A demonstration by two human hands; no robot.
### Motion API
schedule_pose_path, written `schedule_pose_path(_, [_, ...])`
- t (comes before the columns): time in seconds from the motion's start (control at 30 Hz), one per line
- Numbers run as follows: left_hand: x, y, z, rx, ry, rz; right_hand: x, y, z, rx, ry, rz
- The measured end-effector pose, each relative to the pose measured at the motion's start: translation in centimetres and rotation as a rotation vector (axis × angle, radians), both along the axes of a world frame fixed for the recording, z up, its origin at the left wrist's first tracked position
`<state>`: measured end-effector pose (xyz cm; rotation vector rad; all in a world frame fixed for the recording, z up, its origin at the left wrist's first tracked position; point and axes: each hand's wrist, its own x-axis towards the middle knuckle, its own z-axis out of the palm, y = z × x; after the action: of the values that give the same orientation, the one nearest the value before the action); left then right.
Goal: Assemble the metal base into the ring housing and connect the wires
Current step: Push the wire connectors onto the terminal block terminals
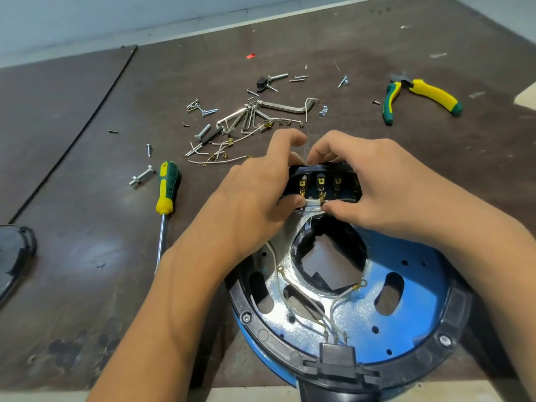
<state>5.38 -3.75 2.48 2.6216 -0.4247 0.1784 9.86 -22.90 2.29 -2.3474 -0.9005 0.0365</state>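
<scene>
While the table (87,227) holds the ring housing (454,310), metal base (406,317) inside, fingers (293,203) of my left hand (255,192) and right hand (377,181) clamp a white wire (314,202) at the terminal strip (333,195); pushed crooked, it may bend a brass tab (320,181) or miss.

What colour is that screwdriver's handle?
The screwdriver handle is green and yellow, seen clearly in the head view, the only one.

The metal base (362,329) is gleaming glossy and smooth, the ring housing (456,314) is showing matt black plastic, the table (87,198) is looking dull, scuffed.
</scene>
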Motion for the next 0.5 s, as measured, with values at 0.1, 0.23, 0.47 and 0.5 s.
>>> schedule_pose_path(0.1, [0.19, -0.06, -0.04, 0.019, 0.003, -0.015, -0.02, 0.07, 0.0, -0.008, -0.003, -0.004])
schedule_pose_path(0.23, [0.31, -0.02, -0.09, 0.019, 0.014, -0.011, -0.1, 0.15, 0.01, -0.016, -0.013, -0.014])
schedule_pose_path(0.47, [0.25, 0.35, -0.25, 0.041, -0.079, -0.065, -0.12, -0.01, 0.11, 0.019, 0.014, -0.051])
schedule_pose_path(0.5, [0.26, 0.36, -0.25, 0.081, -0.08, -0.063, -0.13, -0.02, 0.1, 0.02, 0.014, -0.056])
